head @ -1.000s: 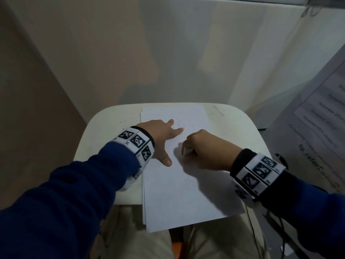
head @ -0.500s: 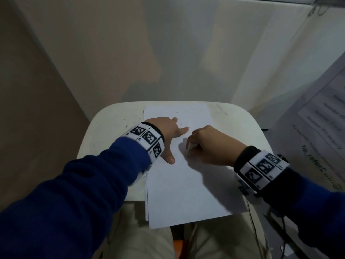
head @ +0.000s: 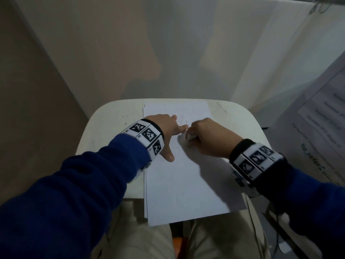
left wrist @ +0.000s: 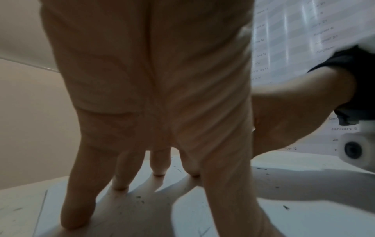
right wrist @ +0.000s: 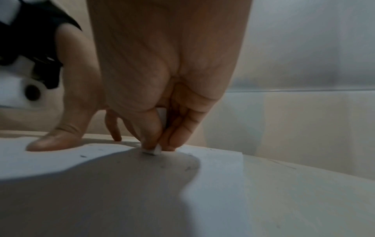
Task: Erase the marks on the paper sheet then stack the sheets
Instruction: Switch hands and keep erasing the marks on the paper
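A white paper sheet (head: 179, 184) lies on top of other sheets on a small cream table (head: 104, 128). Faint pencil marks (head: 182, 121) sit near its far end. My left hand (head: 169, 128) lies flat on the sheet with fingers spread, pressing it down (left wrist: 142, 184). My right hand (head: 203, 136) pinches a small white eraser (right wrist: 155, 150) between thumb and fingers, its tip on the paper right beside my left forefinger. The eraser (head: 190, 137) barely shows in the head view. Dark eraser crumbs (right wrist: 188, 168) are scattered on the sheet.
The sheets overhang the table's near edge above my lap (head: 141, 240). A wall stands close behind the table. A printed sheet with dates (head: 321, 128) hangs at the right. Loose crumbs (head: 128, 116) dot the table left of the paper.
My right hand with the eraser has slid up and left toward my left forefinger. The left hand has stayed pressed on the sheet.
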The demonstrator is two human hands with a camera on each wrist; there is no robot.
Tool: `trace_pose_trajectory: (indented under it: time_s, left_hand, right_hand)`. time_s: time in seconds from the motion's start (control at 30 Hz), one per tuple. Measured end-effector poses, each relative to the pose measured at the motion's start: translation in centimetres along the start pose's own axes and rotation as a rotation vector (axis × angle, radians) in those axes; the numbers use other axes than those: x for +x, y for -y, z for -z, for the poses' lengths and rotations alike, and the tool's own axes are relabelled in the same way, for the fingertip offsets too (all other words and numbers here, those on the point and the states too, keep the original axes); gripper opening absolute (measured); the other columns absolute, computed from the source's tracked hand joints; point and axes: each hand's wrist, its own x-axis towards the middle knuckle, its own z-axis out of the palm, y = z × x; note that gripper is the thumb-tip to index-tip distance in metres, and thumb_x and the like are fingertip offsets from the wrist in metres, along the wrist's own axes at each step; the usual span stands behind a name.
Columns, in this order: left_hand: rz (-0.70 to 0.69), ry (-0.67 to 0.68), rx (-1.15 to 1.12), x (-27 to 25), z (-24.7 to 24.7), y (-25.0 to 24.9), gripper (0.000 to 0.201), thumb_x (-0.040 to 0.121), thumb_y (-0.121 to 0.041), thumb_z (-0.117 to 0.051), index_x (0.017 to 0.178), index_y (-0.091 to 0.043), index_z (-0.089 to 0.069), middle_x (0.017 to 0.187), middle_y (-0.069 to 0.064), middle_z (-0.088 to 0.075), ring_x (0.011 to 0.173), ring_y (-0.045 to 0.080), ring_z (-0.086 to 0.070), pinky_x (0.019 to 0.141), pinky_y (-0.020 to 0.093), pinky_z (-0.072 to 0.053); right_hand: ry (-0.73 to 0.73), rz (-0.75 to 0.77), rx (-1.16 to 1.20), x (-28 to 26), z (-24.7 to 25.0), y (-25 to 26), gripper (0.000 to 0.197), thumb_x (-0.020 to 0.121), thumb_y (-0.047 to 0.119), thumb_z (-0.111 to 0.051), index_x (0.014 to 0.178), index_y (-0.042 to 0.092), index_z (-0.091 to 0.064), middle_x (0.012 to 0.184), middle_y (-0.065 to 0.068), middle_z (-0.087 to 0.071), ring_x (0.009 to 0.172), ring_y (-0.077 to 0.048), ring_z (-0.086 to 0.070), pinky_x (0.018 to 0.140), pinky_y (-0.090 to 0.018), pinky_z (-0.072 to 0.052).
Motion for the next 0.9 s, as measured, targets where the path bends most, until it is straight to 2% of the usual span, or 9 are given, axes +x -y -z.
trace_pose_trajectory:
  time_s: [0.13, 0.23, 0.33, 0.4, 0.5, 0.57, 0.73, 0.83, 0.9]
  left_hand:
    - [0.009, -0.015, -0.006, -0.3, 0.2, -0.3, 0.105, 0.074, -0.059, -0.079, 0.157, -0.035, -0.021, 0.167, -0.001, -0.009, 0.138, 0.026, -0.043, 0.102, 0.041, -0.048]
    - [-0.006, -0.001, 0.021, 0.2, -0.1, -0.1, 0.117, 0.074, -0.062, -0.077, 0.159, -0.039, -0.001, 0.168, 0.001, 0.002, 0.147, 0.026, -0.029, 0.107, 0.042, -0.042]
    - [-0.003, -0.001, 0.032, 0.4, 0.0, -0.1, 0.121, 0.073, -0.062, -0.078, 0.158, -0.041, 0.005, 0.168, 0.004, 0.003, 0.150, 0.026, -0.023, 0.109, 0.044, -0.040]
    - [0.005, 0.002, 0.038, 0.5, 0.2, -0.3, 0.118, 0.071, -0.059, -0.081, 0.159, -0.040, -0.003, 0.167, 0.005, -0.009, 0.146, 0.027, -0.031, 0.104, 0.043, -0.043]
    - [0.012, 0.022, 0.024, 0.7, 0.7, -0.8, 0.104, 0.063, -0.057, -0.087, 0.151, -0.036, -0.035, 0.156, 0.005, -0.038, 0.124, 0.027, -0.056, 0.086, 0.039, -0.053]
    - [0.016, 0.027, 0.039, 0.8, 0.9, -1.1, 0.103, 0.060, -0.056, -0.089, 0.148, -0.033, -0.040, 0.151, 0.004, -0.044, 0.120, 0.026, -0.058, 0.082, 0.038, -0.053]
    - [0.020, -0.001, 0.067, 1.0, 0.6, -0.9, 0.127, 0.067, -0.056, -0.086, 0.159, -0.038, -0.001, 0.158, 0.010, -0.034, 0.136, 0.027, -0.044, 0.099, 0.043, -0.050]
    - [0.028, -0.001, 0.053, 1.2, 0.7, -0.8, 0.125, 0.066, -0.055, -0.086, 0.159, -0.037, -0.005, 0.153, 0.009, -0.039, 0.132, 0.027, -0.048, 0.090, 0.039, -0.052]
    - [0.019, -0.002, 0.054, 1.2, 0.6, -0.8, 0.114, 0.062, -0.057, -0.088, 0.155, -0.036, -0.025, 0.136, 0.006, -0.054, 0.117, 0.027, -0.058, 0.075, 0.035, -0.050]
  right_hand:
    - [-0.079, -0.022, 0.001, 0.9, -0.2, 0.0, 0.018, 0.086, 0.019, -0.056, 0.073, 0.014, -0.067, 0.079, -0.005, -0.061, 0.070, -0.025, -0.060, 0.069, -0.043, -0.054]
    - [-0.019, 0.000, 0.010, -1.3, -0.4, 0.5, 0.025, 0.083, 0.024, -0.051, 0.067, 0.011, -0.066, 0.073, -0.004, -0.061, 0.067, -0.022, -0.058, 0.066, -0.041, -0.052]
    - [0.047, 0.009, 0.021, -2.4, -0.4, 0.6, 0.044, 0.074, 0.046, -0.035, 0.068, 0.016, -0.066, 0.071, 0.001, -0.061, 0.066, -0.019, -0.059, 0.064, -0.037, -0.052]
    - [0.008, -0.001, 0.026, -1.2, -0.2, 0.3, 0.040, 0.075, 0.042, -0.037, 0.071, 0.017, -0.068, 0.074, 0.001, -0.063, 0.067, -0.020, -0.060, 0.066, -0.039, -0.054]
    - [-0.063, -0.016, 0.002, 0.6, -0.1, 0.0, 0.027, 0.082, 0.028, -0.046, 0.075, 0.016, -0.069, 0.077, -0.004, -0.062, 0.071, -0.025, -0.060, 0.069, -0.042, -0.054]
    - [-0.093, -0.026, -0.007, 0.6, -0.3, 0.0, 0.024, 0.086, 0.023, -0.050, 0.076, 0.014, -0.070, 0.078, -0.005, -0.061, 0.071, -0.026, -0.059, 0.069, -0.042, -0.054]
    - [0.022, -0.013, 0.069, -2.2, -0.1, 0.9, 0.054, 0.072, 0.053, -0.028, 0.067, 0.015, -0.065, 0.070, 0.000, -0.062, 0.066, -0.019, -0.059, 0.064, -0.033, -0.051]
    - [0.023, -0.026, 0.043, -1.3, 0.1, 0.1, 0.029, 0.078, 0.039, -0.048, 0.068, 0.019, -0.067, 0.070, 0.004, -0.064, 0.066, -0.016, -0.061, 0.066, -0.034, -0.053]
    - [-0.059, -0.032, 0.020, 0.0, 0.3, -0.6, 0.021, 0.081, 0.026, -0.054, 0.064, 0.019, -0.064, 0.069, 0.000, -0.063, 0.066, -0.020, -0.061, 0.067, -0.038, -0.053]
